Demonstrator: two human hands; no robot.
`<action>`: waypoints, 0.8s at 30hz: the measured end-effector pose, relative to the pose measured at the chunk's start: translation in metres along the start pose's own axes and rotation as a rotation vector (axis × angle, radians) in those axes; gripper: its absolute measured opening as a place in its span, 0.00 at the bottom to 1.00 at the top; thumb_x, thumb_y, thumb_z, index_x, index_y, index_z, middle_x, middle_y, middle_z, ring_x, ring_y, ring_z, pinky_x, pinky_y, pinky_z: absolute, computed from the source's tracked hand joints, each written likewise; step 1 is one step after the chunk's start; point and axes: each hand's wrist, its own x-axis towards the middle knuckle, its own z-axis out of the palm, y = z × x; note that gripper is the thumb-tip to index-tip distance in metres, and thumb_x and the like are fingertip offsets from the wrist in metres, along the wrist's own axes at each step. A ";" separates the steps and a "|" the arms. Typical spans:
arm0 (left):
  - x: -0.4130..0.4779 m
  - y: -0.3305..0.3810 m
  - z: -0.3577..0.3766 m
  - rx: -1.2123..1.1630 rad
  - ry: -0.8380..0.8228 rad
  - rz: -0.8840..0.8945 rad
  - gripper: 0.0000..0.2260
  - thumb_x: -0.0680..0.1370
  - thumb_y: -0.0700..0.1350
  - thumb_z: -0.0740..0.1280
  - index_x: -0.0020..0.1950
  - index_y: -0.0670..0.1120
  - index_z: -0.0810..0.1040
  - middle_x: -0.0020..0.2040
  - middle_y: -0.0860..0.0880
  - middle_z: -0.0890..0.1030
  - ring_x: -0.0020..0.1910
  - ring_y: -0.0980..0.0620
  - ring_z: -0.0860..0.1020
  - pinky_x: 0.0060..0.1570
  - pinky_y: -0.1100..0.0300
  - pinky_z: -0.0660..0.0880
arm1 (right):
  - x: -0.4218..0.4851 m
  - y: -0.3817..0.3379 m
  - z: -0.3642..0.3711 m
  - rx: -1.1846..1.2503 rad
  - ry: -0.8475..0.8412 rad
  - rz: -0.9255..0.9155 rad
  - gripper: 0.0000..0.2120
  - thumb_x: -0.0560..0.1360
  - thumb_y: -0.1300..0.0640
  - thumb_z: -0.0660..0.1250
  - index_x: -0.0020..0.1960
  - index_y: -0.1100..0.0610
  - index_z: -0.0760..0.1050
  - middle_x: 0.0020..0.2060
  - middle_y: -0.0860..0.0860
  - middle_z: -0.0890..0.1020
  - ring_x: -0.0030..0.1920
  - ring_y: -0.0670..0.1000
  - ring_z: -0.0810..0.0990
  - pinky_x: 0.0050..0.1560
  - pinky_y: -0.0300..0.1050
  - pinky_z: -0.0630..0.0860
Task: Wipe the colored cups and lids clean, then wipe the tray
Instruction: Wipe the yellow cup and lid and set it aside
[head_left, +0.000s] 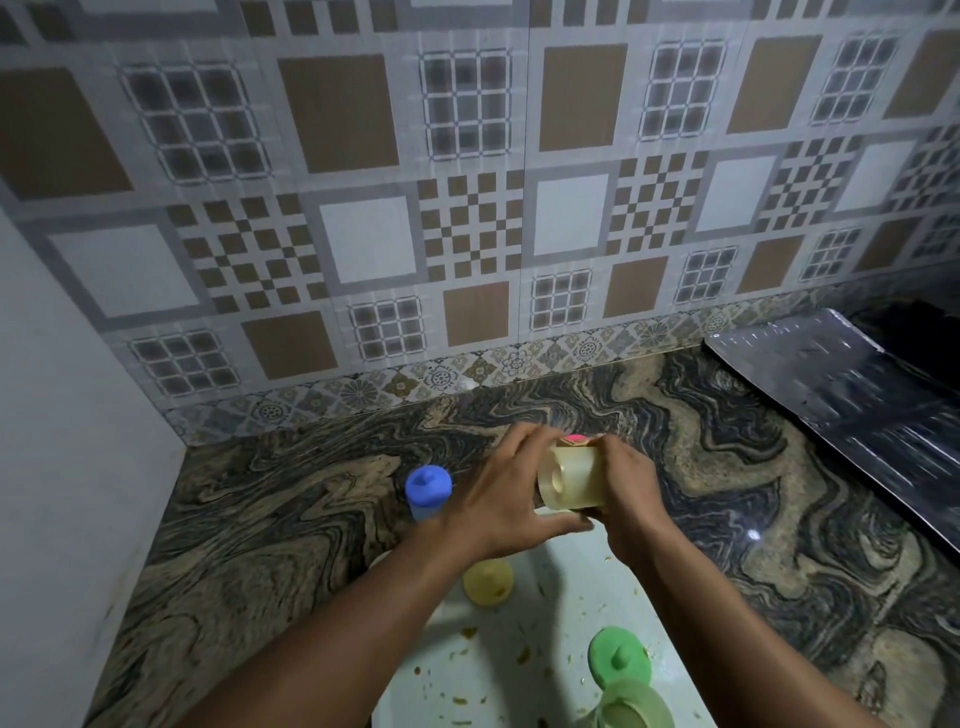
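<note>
Pale yellow see-through cup (571, 478) tipped sideways, base to camera; right hand (631, 488) curled round it, left hand (498, 493) fingers spread, clasping base; crumb-speckled white tray (519, 675) below

left grip (501, 493) bare | right grip (635, 486) bare | forearms (337, 623) bare (both, to frame edge)

We count three cups, cream cup (574, 480), blue cup (422, 512), green cup (634, 709); three lids, blue lid (427, 483), yellow lid (488, 582), green lid (618, 657); one tray (566, 597)
</note>
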 end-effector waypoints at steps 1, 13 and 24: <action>0.001 0.002 -0.001 -0.084 -0.014 -0.083 0.35 0.68 0.62 0.77 0.71 0.53 0.69 0.60 0.54 0.74 0.54 0.55 0.76 0.52 0.60 0.74 | 0.001 0.000 -0.001 0.004 0.005 0.001 0.13 0.79 0.61 0.56 0.47 0.60 0.80 0.38 0.59 0.79 0.35 0.54 0.76 0.29 0.40 0.74; -0.007 -0.005 0.018 0.179 0.099 0.146 0.30 0.71 0.52 0.75 0.69 0.49 0.68 0.63 0.49 0.68 0.52 0.45 0.78 0.45 0.51 0.79 | 0.005 0.006 0.000 -0.004 0.010 -0.019 0.14 0.79 0.59 0.56 0.45 0.58 0.80 0.39 0.59 0.80 0.39 0.56 0.78 0.37 0.49 0.76; -0.006 -0.007 0.022 0.081 0.129 0.167 0.28 0.71 0.47 0.76 0.68 0.49 0.69 0.64 0.48 0.70 0.58 0.45 0.76 0.55 0.50 0.78 | 0.004 0.010 0.004 0.027 0.058 -0.055 0.16 0.78 0.60 0.55 0.45 0.56 0.81 0.38 0.56 0.81 0.38 0.54 0.78 0.37 0.49 0.77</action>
